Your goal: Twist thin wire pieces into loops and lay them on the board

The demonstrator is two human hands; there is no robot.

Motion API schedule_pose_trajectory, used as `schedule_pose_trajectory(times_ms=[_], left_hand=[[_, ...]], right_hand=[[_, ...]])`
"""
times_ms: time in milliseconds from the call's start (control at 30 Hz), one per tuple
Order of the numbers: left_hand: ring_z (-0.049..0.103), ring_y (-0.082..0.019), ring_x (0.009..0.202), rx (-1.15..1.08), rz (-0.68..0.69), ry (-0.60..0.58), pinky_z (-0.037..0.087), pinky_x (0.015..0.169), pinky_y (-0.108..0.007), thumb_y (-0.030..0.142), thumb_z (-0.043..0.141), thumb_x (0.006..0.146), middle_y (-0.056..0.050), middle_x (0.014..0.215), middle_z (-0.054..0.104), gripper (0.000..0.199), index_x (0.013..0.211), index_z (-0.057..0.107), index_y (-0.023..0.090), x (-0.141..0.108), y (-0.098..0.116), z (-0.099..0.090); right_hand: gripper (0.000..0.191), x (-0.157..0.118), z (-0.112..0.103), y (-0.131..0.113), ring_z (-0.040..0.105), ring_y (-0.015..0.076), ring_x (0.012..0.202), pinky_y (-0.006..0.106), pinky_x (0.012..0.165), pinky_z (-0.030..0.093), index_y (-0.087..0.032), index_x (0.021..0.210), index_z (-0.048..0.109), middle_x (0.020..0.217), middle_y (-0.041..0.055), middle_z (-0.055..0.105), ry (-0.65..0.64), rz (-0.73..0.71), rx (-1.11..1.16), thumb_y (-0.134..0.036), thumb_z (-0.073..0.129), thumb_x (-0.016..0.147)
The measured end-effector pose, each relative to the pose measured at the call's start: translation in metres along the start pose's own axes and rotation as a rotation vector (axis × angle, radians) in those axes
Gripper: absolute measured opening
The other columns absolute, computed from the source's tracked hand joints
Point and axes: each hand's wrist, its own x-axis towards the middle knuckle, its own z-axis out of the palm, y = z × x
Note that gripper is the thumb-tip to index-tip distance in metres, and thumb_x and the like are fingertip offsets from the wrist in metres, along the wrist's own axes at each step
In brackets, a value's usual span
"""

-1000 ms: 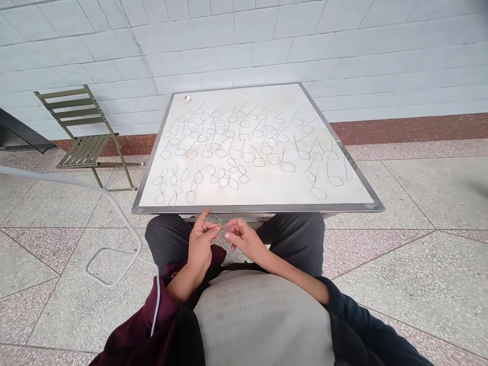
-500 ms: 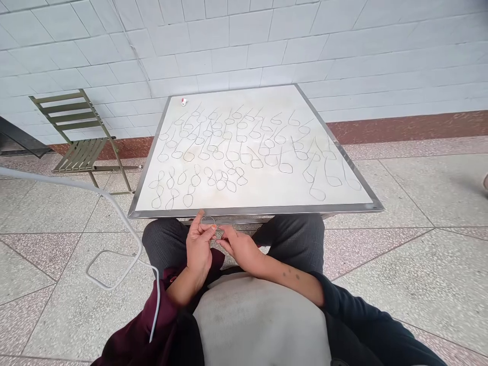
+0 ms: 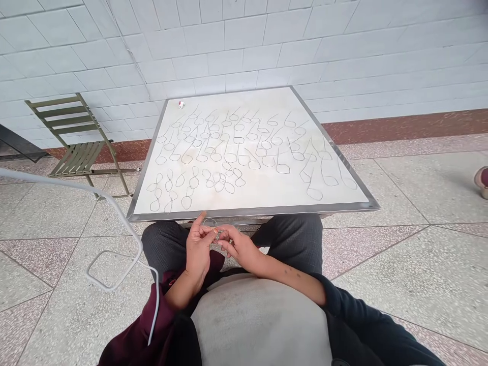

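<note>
My left hand pinches a thin wire loop between thumb and fingers, with its index finger stretched toward the table's front edge. Close beside it on the right, my right hand has its fingertips closed at the lower part of the same wire. Both hands are over my lap, just in front of the white table with its grey metal rim. Many bent wire pieces lie on the tabletop: stemmed loops across the middle and back, and figure-eight loops at the front left.
A small red and white object sits at the table's back left corner. A green folding chair stands at the left. A grey cable or tube curves past my left arm. Part of a shoe shows at the right edge.
My right hand's fingertips have moved slightly closer to my left hand at the wire. The view has shifted a little, and more of the shoe shows at the right.
</note>
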Motion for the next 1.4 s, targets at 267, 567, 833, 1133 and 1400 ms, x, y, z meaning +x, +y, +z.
schedule_pose_trajectory(times_ms=[267,567,833,1133,1400], left_hand=[[0.056,-0.011,0.066,0.082,0.005,-0.064,0.045,0.073,-0.026,0.024,0.073,0.075,0.003,0.071,0.065,0.063,0.134,0.049,0.018,-0.001,-0.003,-0.004],[0.059,-0.012,0.072,0.045,-0.051,-0.102,0.046,0.078,-0.027,0.027,0.074,0.074,-0.003,0.086,0.072,0.062,0.132,0.052,0.02,-0.003,-0.001,-0.004],[0.058,-0.011,0.067,0.048,-0.078,-0.082,0.046,0.072,-0.026,0.027,0.075,0.073,-0.004,0.086,0.073,0.063,0.131,0.053,0.018,-0.001,-0.003,-0.006],[0.056,-0.009,0.062,0.039,-0.099,-0.063,0.046,0.066,-0.025,0.023,0.072,0.074,0.001,0.075,0.066,0.052,0.123,0.057,0.018,-0.002,0.002,-0.003],[0.057,-0.01,0.063,0.116,-0.111,-0.106,0.044,0.063,-0.024,0.028,0.072,0.075,0.001,0.077,0.066,0.052,0.124,0.056,0.02,-0.003,0.001,-0.003]], right_hand=[[0.023,0.0,-0.007,-0.009,0.054,0.008,0.051,0.023,0.051,0.049,-0.021,0.093,0.055,0.076,-0.001,0.057,0.083,0.024,0.111,-0.034,0.037,0.098],[0.021,0.001,-0.006,0.006,0.056,0.0102,0.059,0.021,0.048,0.047,-0.023,0.102,0.055,0.081,0.0004,0.06,0.146,0.018,0.142,-0.038,0.042,0.096],[0.021,0.003,-0.009,0.003,0.054,0.0096,0.059,0.022,0.049,0.045,-0.022,0.099,0.056,0.082,0.0003,0.06,0.114,0.033,0.169,-0.039,0.044,0.095],[0.021,0.003,-0.006,0.007,0.052,0.0085,0.055,0.018,0.042,0.041,-0.023,0.104,0.048,0.081,-0.0013,0.059,0.039,0.135,0.313,-0.039,0.052,0.09],[0.018,0.001,-0.009,0.005,0.05,0.009,0.053,0.021,0.047,0.043,-0.021,0.085,0.054,0.069,-0.003,0.057,0.106,0.139,0.218,-0.039,0.055,0.088]])
